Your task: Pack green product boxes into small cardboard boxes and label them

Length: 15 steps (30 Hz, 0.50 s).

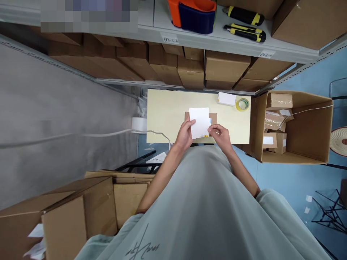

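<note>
A white label sheet (pixel 200 121) with a small yellow mark at its lower edge is held over the table. My left hand (pixel 185 133) grips it by the left edge, thumb on top. At its lower right side my right hand (pixel 220 135) is closed in a pinch at the sheet's edge, where a small light-blue strip shows. Under the sheet lies a flat brown cardboard box (pixel 214 117), mostly covered. Whether the sheet touches the box I cannot tell.
Beyond the hands, a white box (pixel 226 99) and a tape roll (pixel 242 104) sit on the cream table (pixel 162 112). An open carton (pixel 306 144) holding several small parcels stands right. Shelving with utility knives (pixel 245 33) runs above. A white cable (pixel 116 133) crosses from the left.
</note>
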Each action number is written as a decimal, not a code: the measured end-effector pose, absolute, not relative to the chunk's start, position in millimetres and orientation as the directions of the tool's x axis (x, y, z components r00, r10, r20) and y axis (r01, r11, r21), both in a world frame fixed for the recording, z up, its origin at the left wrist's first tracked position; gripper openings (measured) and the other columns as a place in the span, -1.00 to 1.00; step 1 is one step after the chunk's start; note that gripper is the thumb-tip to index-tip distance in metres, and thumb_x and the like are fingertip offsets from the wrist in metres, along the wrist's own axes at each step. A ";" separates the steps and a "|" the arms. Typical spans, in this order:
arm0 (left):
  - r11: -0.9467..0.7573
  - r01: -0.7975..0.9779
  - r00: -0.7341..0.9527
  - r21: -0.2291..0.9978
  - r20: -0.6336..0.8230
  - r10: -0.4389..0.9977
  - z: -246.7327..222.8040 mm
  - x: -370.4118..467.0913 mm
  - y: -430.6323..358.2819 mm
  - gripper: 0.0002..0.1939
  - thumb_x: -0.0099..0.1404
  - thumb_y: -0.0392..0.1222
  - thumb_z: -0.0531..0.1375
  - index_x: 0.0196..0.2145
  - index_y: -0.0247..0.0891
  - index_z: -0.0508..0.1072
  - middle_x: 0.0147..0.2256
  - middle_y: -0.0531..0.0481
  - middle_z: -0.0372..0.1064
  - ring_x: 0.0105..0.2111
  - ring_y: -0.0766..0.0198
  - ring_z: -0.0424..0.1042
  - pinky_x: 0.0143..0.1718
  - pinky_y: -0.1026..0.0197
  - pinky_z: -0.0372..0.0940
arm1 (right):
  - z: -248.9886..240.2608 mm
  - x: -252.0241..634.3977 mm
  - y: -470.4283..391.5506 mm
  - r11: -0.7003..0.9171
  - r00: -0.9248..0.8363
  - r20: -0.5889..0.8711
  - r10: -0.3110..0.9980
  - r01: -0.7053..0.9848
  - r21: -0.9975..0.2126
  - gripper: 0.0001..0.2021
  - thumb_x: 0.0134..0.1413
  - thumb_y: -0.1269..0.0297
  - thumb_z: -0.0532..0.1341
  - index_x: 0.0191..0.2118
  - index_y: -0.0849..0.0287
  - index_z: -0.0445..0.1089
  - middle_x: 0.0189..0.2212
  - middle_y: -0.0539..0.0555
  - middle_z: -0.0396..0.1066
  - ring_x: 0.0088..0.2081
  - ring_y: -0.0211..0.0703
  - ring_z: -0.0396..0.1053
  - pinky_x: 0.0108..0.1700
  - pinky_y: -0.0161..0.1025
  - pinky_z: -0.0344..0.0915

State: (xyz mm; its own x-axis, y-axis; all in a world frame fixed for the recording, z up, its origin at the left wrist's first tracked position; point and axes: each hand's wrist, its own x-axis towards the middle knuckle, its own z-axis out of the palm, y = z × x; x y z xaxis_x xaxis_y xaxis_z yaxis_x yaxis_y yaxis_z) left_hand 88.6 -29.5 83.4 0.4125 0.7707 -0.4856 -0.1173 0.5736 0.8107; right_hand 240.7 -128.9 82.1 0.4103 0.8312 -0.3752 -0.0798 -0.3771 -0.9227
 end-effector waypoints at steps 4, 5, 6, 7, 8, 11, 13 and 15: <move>0.563 -0.104 0.425 0.820 -0.476 0.770 74.3 91.6 -36.2 -0.53 0.25 0.25 0.38 -0.11 -0.14 0.47 -0.10 -0.12 0.62 -0.03 -0.04 0.64 -0.02 0.03 0.53 | 82.1 248.5 -130.1 -0.335 0.437 -0.284 0.854 0.044 -0.941 -0.70 0.22 -0.10 0.37 -0.30 0.02 0.47 -0.26 0.05 0.56 -0.24 -0.09 0.53 -0.13 -0.11 0.60; 0.514 -0.071 0.395 0.855 -0.449 0.802 72.5 91.1 -36.6 -0.50 0.24 0.26 0.41 -0.09 -0.13 0.47 -0.07 -0.13 0.62 0.00 -0.04 0.63 0.01 0.03 0.52 | 83.9 252.7 -131.3 -0.313 0.434 -0.234 0.870 0.119 -0.942 -0.74 0.26 -0.04 0.34 -0.30 0.01 0.46 -0.24 0.05 0.56 -0.22 -0.08 0.52 -0.10 -0.10 0.60; 0.444 -0.028 0.353 0.896 -0.407 0.843 71.9 90.1 -36.6 -0.46 0.22 0.26 0.45 -0.04 -0.12 0.47 0.00 -0.14 0.60 0.06 -0.05 0.61 0.06 0.03 0.51 | 86.2 258.1 -132.6 -0.285 0.420 -0.175 0.890 0.213 -0.935 -0.80 0.29 0.03 0.32 -0.29 0.00 0.45 -0.21 0.06 0.55 -0.19 -0.08 0.52 -0.07 -0.10 0.59; 0.354 0.028 0.305 0.935 -0.345 0.888 72.9 88.7 -36.1 -0.41 0.20 0.25 0.49 0.02 -0.11 0.48 0.10 -0.18 0.57 0.16 -0.07 0.58 0.13 0.02 0.49 | 89.0 264.3 -133.7 -0.249 0.392 -0.111 0.913 0.320 -0.914 -0.85 0.32 0.10 0.29 -0.27 0.00 0.45 -0.18 0.07 0.56 -0.16 -0.06 0.53 -0.04 -0.09 0.58; 0.249 0.096 0.260 0.964 -0.266 0.928 75.4 87.0 -35.2 -0.35 0.20 0.25 0.52 0.10 -0.10 0.48 0.21 -0.22 0.52 0.27 -0.12 0.50 0.20 -0.02 0.45 | 92.1 271.2 -134.7 -0.208 0.352 -0.049 0.935 0.430 -0.878 -0.90 0.34 0.18 0.27 -0.25 0.00 0.46 -0.16 0.09 0.56 -0.13 -0.04 0.53 -0.02 -0.08 0.56; -0.073 0.302 0.285 0.950 -0.017 0.958 89.2 81.9 -30.3 -0.36 0.24 0.19 0.55 0.15 -0.10 0.55 0.37 -0.29 0.38 0.48 -0.28 0.24 0.36 -0.18 0.29 | 102.6 292.1 -135.3 -0.068 0.182 0.085 0.980 0.698 -0.713 -0.90 0.41 0.32 0.22 -0.17 0.01 0.48 -0.10 0.15 0.56 -0.05 0.04 0.52 0.01 -0.04 0.50; -0.251 0.365 0.447 0.897 0.068 0.892 97.9 80.7 -25.9 -0.58 0.31 0.15 0.52 0.01 -0.07 0.65 0.25 -0.27 0.50 0.41 -0.33 0.31 0.36 -0.26 0.22 | 109.6 302.8 -134.0 0.016 0.070 0.118 0.991 0.795 -0.606 -0.87 0.46 0.35 0.20 -0.14 0.02 0.50 -0.06 0.18 0.55 -0.04 0.08 0.50 0.03 -0.01 0.46; -0.374 0.365 0.603 0.853 0.090 0.793 102.0 82.4 -21.6 -0.76 0.40 0.12 0.45 -0.13 -0.04 0.70 0.06 -0.23 0.60 0.21 -0.26 0.44 0.27 -0.26 0.23 | 115.6 309.8 -131.8 0.081 -0.015 0.127 0.992 0.845 -0.529 -0.85 0.48 0.37 0.20 -0.13 0.03 0.51 -0.04 0.19 0.54 -0.06 0.09 0.47 0.03 0.01 0.42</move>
State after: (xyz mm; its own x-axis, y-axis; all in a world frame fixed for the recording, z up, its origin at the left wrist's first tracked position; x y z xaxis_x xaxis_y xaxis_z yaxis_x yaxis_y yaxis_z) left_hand 82.4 -21.6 102.0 0.6027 0.7929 0.0897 0.3646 -0.3736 0.8530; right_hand 309.8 -131.8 115.6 -0.0153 0.9917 0.1273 0.8448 0.0809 -0.5289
